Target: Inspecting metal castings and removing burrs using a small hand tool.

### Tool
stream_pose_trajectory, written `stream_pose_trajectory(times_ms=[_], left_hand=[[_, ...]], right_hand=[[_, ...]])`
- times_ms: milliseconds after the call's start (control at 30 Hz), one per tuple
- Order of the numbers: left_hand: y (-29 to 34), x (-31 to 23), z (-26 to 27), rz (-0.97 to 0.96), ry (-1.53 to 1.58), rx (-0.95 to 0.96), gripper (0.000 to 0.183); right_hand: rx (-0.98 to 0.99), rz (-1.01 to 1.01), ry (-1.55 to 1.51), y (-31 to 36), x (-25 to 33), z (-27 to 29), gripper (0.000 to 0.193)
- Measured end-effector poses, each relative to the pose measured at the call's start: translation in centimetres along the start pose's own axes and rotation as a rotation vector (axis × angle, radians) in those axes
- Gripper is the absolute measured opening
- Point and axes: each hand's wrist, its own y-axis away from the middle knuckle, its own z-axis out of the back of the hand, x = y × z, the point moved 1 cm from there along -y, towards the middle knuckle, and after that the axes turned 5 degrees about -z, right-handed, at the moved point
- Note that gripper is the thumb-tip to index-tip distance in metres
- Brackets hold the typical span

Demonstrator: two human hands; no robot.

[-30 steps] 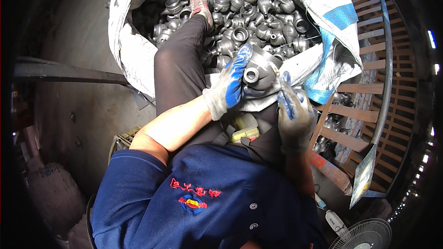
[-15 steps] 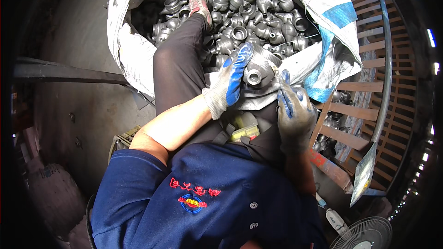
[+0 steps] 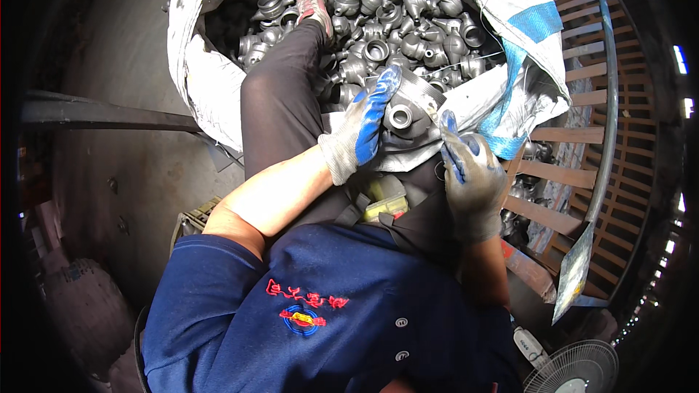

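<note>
A dark grey, rounded housing (image 3: 419,125) with a ribbed wide rim and a short round spout is in front of me, its spout toward me. My left hand (image 3: 369,122), in a grey glove with blue coating, is closed around the housing's left side. My right hand (image 3: 472,171), gloved alike, is at the housing's right edge. Its fingers are pressed together around something thin whose kind I cannot make out; most of it is hidden. Beyond my hands, a white woven bulk bag (image 3: 218,91) holds many similar grey housings (image 3: 376,51).
My outstretched leg (image 3: 280,94) rests its shoe on the heaped housings. A blue strap (image 3: 537,22) runs over the bag's right side. At the right stands a slatted metal crate (image 3: 575,175), with a fan (image 3: 575,367) below it. A dark bar (image 3: 109,113) extends at left.
My right hand has shifted slightly right and down, its fingertips still close to the housing's edge. The left hand keeps its hold, and the housing has barely moved.
</note>
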Motion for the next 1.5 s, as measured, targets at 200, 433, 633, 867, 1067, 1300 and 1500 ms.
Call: stream_pose_trajectory(times_ms=[200,433,633,867,1067,1300,1500], left_hand=[[-0.4,0.1,1.3,-0.284,-0.411,-0.018,0.039],[-0.5,0.2,2.5,-0.365,-0.675,0.020,0.039],[-0.9,1.2,4.4,-0.281,-0.562,0.033,0.045],[0.7,-0.2,2.4,-0.762,-1.280,0.142,0.048],[0.9,-0.2,1.5,-0.736,-1.272,0.087,0.049],[-1.5,1.4,5.2,-0.341,-0.907,0.130,0.048],[-1.4,1.7,4.8,-0.293,-0.629,0.069,0.041]], right_hand=[[0.200,-0.164,-0.261,-1.1,-1.3,1.0,0.031],[0.168,-0.135,-0.151,-0.7,-0.3,1.4,0.033],[0.293,-0.439,-0.710,-0.3,-1.3,0.8,0.034],[0.195,-0.426,-0.742,0.1,-1.2,0.3,0.035],[0.074,-0.312,-0.476,0.9,-1.2,-0.1,0.033],[0.025,-0.158,-0.189,0.6,-0.2,0.0,0.037],[0.144,-0.129,-0.166,-0.5,0.0,1.0,0.035]])
